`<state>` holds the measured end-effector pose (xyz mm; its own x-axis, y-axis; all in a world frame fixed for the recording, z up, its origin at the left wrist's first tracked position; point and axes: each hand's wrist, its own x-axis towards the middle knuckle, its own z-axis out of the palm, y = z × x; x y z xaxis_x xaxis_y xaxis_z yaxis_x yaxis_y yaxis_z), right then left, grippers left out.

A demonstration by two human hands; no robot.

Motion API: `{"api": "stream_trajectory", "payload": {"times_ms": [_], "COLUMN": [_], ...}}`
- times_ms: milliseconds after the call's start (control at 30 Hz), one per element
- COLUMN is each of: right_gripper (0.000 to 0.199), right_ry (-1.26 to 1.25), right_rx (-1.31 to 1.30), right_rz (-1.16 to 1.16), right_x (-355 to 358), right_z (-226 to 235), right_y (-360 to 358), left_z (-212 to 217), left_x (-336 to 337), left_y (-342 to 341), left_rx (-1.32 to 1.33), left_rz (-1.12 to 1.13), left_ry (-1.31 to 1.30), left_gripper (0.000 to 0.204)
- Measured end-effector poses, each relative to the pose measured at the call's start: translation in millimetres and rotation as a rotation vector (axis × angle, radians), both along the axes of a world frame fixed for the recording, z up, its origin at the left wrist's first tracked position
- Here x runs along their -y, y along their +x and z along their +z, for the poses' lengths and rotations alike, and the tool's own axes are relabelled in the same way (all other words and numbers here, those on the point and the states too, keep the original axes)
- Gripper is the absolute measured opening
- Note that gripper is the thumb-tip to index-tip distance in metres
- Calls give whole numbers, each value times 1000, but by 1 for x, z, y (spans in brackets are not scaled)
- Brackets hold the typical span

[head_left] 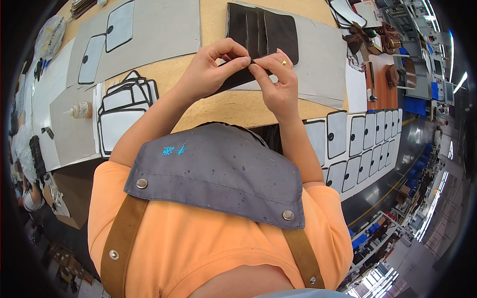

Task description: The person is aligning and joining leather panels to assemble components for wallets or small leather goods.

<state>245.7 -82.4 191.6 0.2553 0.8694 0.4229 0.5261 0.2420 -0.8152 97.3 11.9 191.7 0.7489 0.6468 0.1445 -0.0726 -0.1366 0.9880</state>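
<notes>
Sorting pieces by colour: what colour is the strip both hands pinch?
Black strip, head view.

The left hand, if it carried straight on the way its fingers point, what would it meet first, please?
The left hand points toward the right hand; their fingertips already meet on the dark strip both pinch, so it would press into those fingers first.

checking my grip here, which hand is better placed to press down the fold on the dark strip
Probably the left hand: its thumb and forefinger already pinch the dark strip at its upper edge. The right hand also grips the strip just beside it, so it looks suited to steadying.
</notes>
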Motion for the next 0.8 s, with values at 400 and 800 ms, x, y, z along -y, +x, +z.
{"api": "stream_trajectory", "payload": {"times_ms": [400, 800], "right_gripper": [7, 21], "right_ry": [-124, 105], "right_rx": [148, 498], "right_rz": [32, -184], "right_x": [11, 82], "right_z": [-12, 3], "right_y": [32, 84], "left_z": [-11, -27], "left_x": [-30, -51], "left_y": [-8, -10], "left_rx": [50, -150], "left_rz": [-22, 78], "left_ry": [-542, 24], "left_gripper": [8, 30]}}
